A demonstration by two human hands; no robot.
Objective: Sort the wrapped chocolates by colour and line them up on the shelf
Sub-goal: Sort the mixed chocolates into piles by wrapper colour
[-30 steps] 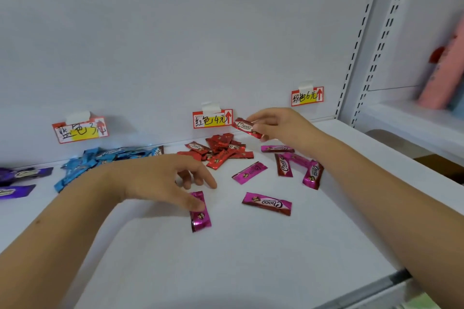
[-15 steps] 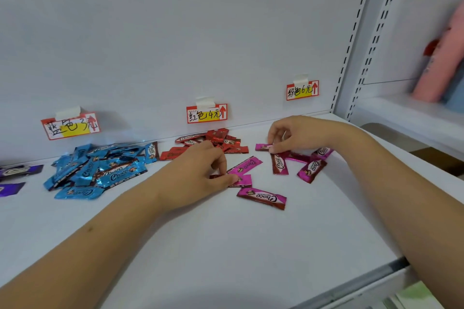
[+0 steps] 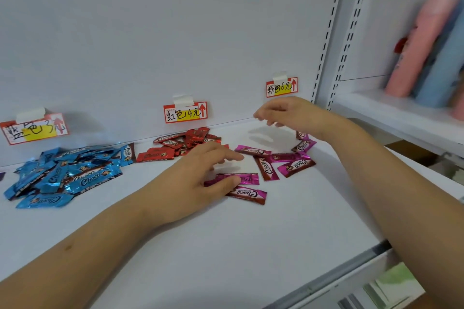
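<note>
Both my hands are over the white shelf (image 3: 251, 246). Left hand (image 3: 198, 178) lies flat, fingers spread, thumb pressing a pink chocolate (image 3: 247, 179) whose left end it hides. Right hand (image 3: 288, 114) hovers blurred with loosely curled fingers, holding nothing I can see, its wrist covering part of the pink chocolates (image 3: 288, 160). Red pile (image 3: 185, 144) sits under the middle label (image 3: 185, 113), blue pile (image 3: 67, 173) left.

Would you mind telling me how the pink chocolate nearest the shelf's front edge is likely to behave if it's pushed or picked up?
The pink chocolate looks small and flat, so it should be light and slide rather than roll. Its shiny foil wrapper is probably slippery, and the crimped ends may flex when pinched.
</note>
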